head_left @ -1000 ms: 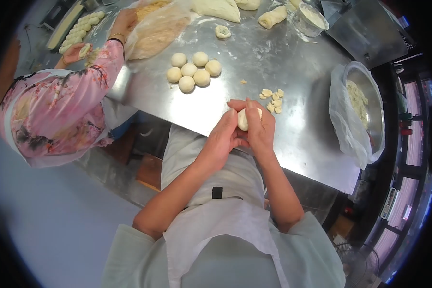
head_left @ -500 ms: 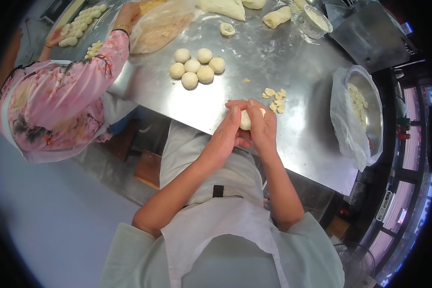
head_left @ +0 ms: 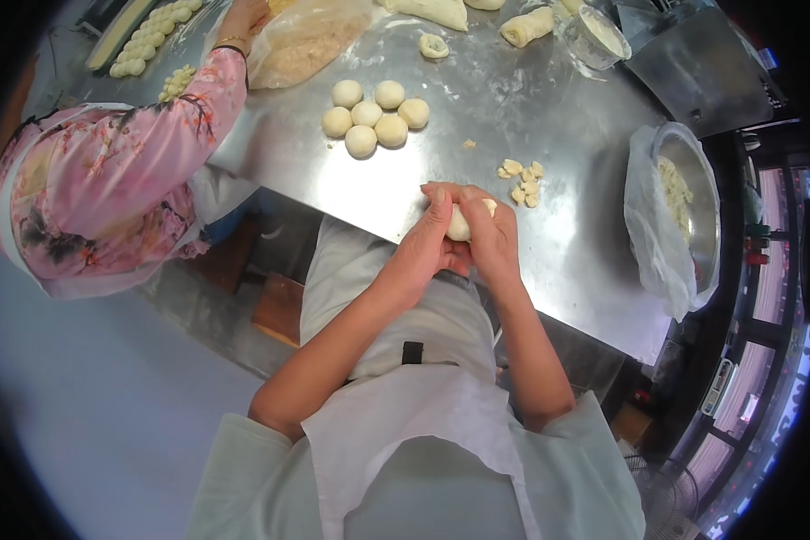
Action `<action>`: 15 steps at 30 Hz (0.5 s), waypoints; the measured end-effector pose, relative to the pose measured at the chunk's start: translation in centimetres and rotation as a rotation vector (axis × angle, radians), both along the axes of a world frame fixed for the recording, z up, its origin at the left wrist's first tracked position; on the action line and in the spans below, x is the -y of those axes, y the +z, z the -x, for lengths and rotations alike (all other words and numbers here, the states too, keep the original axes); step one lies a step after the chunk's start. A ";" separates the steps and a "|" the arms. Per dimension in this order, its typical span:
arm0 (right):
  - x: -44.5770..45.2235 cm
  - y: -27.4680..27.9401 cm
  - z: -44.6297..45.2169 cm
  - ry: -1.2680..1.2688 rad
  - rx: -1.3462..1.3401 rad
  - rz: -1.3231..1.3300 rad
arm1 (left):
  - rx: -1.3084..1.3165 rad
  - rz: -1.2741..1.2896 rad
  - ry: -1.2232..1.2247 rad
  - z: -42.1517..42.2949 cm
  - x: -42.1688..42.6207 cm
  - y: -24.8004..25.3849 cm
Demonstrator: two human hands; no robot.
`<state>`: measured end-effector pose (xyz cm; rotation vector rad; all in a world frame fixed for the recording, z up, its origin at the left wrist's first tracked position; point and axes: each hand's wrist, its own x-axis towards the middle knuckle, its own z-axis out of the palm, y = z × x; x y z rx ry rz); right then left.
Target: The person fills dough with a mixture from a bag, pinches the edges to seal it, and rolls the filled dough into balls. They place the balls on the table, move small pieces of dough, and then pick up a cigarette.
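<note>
A pale, smooth dough ball [head_left: 460,225] is cupped between my two hands at the table's near edge. My left hand [head_left: 427,236] curls around its left side, fingers reaching over the far side. On the right, my right hand [head_left: 494,232] is closed against it, fingers and thumb partly covering the ball. Just beyond my hands lie several small torn dough pieces [head_left: 520,182]. Farther left, several round dough balls [head_left: 366,113] rest in a close cluster on the metal table [head_left: 477,103]. The underside of the held ball is hidden.
At left, a co-worker's pink floral sleeve [head_left: 189,117] reaches to a plastic bag [head_left: 306,49] of tan contents. A steel bowl [head_left: 706,198] with a plastic sheet stands right. Dough rolls [head_left: 526,28] and a flour tub [head_left: 600,38] are at the back.
The view has shifted slightly, so the table items appear a little higher and to the right. Both hands stay around the dough ball, their fingers slightly repositioned.
</note>
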<state>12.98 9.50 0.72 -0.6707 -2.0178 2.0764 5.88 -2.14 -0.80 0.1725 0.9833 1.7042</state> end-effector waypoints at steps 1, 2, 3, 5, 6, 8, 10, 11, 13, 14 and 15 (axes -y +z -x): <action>0.4 -0.5 0.1 -0.049 -0.068 -0.047 | 0.033 0.012 0.052 -0.3 0.1 0.5; 0.7 -1.1 0.3 -0.060 -0.103 -0.065 | 0.001 0.024 0.056 -0.3 0.3 0.2; 0.8 -1.6 0.6 -0.071 -0.138 -0.085 | -0.031 0.035 0.059 -0.2 0.6 -0.4; 0.6 -1.7 0.2 -0.026 -0.165 -0.009 | -0.068 0.022 0.013 0.1 1.3 -1.3; -0.1 -0.9 -0.4 0.031 -0.160 0.086 | -0.074 -0.003 -0.036 0.5 1.7 -1.4; -0.8 1.0 -0.6 0.131 -0.058 0.155 | -0.041 -0.028 -0.116 0.9 1.7 -1.1; -0.9 2.5 -0.7 0.162 0.084 0.114 | 0.038 -0.026 -0.200 0.8 1.3 -0.2; -1.0 2.9 -0.8 0.159 0.132 0.099 | 0.042 -0.034 -0.196 0.9 0.9 -0.1; -1.0 2.1 -0.9 0.085 0.081 0.045 | 0.047 -0.051 -0.181 0.9 -0.1 0.0; -0.9 1.3 -0.9 0.045 0.032 -0.004 | 0.055 -0.015 -0.092 0.3 -0.5 0.3; -0.6 0.0 -0.4 -0.004 -0.071 -0.092 | 0.061 0.024 -0.003 -0.5 -1.2 1.5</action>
